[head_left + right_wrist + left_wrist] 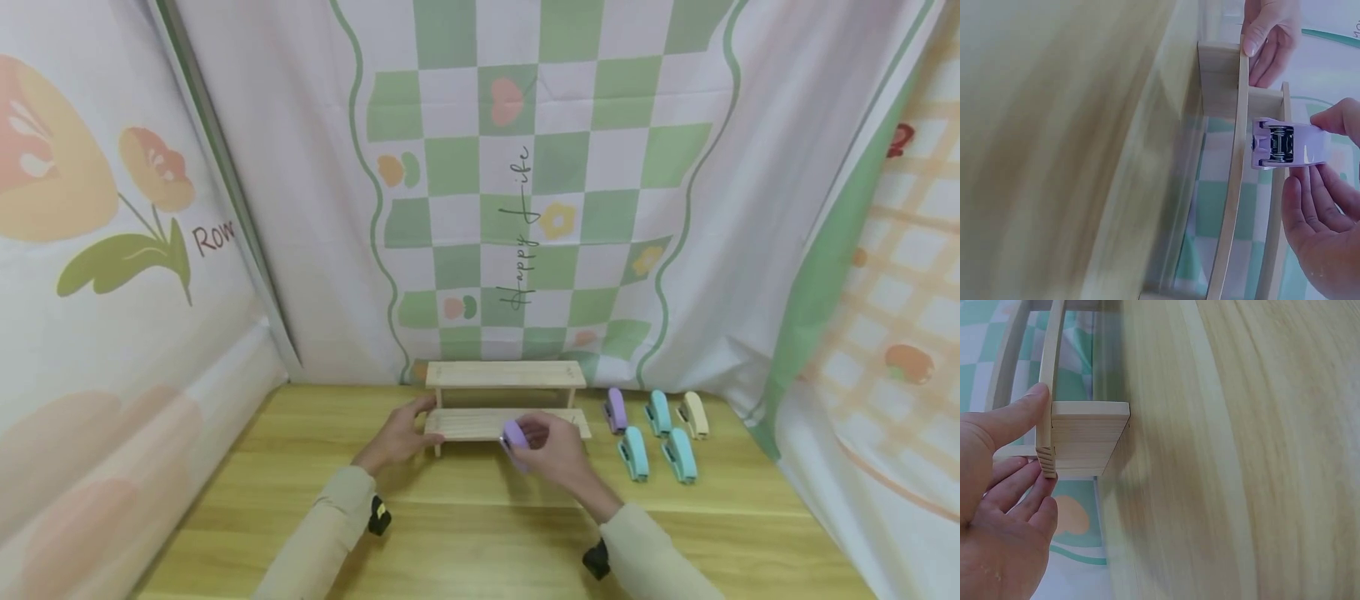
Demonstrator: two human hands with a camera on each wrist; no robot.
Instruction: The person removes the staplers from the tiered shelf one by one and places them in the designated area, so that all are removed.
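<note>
A two-tier wooden shelf (468, 423) stands at the back of the table. My left hand (401, 433) grips the left end of its lower board; in the left wrist view the thumb lies on one side of the board (1046, 434) and the fingers on the other. My right hand (558, 450) pinches a purple stapler (515, 442) between thumb and fingers, at the front of the lower board. In the right wrist view the held stapler (1291, 144) shows its dark metal end, close to the board; whether it touches the wood, I cannot tell.
Right of the shelf stand another purple stapler (615, 411), several turquoise staplers (633, 454) and a cream stapler (693, 415), in two rows. A checked curtain (510, 208) hangs right behind the shelf. Printed cloth (112, 333) also borders the table (465, 533) at the sides.
</note>
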